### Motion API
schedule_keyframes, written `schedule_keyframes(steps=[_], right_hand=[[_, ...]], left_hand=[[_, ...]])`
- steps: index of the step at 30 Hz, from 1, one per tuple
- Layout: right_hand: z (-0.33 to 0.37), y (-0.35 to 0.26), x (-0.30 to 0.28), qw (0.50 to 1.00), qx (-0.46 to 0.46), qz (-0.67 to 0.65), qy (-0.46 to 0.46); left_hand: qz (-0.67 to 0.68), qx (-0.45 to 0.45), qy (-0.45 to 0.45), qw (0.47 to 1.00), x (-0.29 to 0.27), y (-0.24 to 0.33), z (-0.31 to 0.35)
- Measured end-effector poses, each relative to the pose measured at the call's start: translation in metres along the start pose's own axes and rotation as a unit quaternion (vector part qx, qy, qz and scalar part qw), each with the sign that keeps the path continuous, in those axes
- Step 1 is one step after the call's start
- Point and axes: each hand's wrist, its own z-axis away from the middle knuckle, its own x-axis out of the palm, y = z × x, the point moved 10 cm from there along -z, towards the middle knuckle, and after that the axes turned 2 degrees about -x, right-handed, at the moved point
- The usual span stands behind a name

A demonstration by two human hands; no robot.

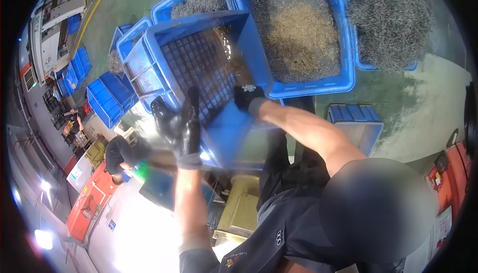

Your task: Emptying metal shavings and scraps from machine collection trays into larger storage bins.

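A large blue plastic crate stands tilted in front of me, its inside turned partly into view. A grid pattern, brownish and wet-looking, shows in it. My left hand, in a shiny black glove, is at the crate's near left corner, its thumb and fingers about the edge. My right hand, also black-gloved, is closed at the near right edge; its fingertips are hidden. The crate's near part is smeared by motion. Just beyond to the right is a blue bin filled with grey and tan metal shavings.
More blue bins stand around, one at the back with grey shavings. A tangled heap of metal turnings rises at the far right. Stacked blue crates are to the left. A co-worker bends near red equipment at lower left.
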Motion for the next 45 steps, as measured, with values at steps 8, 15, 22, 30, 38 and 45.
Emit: schedule_keyframes(steps=[8,15,22,30,38,45], right_hand=[[-0.008,0.058,0.011,0.997,0.061,0.049,-0.008],[-0.003,0.081,0.015,0.996,0.042,0.063,-0.046],[-0.029,0.038,-0.013,0.998,0.049,0.012,0.038],[-0.005,0.086,-0.053,0.996,0.027,0.086,-0.014],[-0.025,0.06,0.008,0.998,0.022,0.052,-0.014],[0.02,0.111,-0.035,0.991,-0.032,0.087,0.093]], left_hand=[[0.021,-0.111,0.006,0.994,0.017,0.055,-0.006],[-0.01,-0.031,-0.055,0.998,0.035,0.069,-0.002],[0.106,-0.128,0.018,0.986,0.038,0.057,0.011],[-0.061,-0.069,0.02,0.996,0.032,0.039,0.016],[-0.045,-0.086,0.003,0.995,0.042,0.06,0.004],[0.055,-0.203,0.031,0.977,0.029,0.061,0.001]])
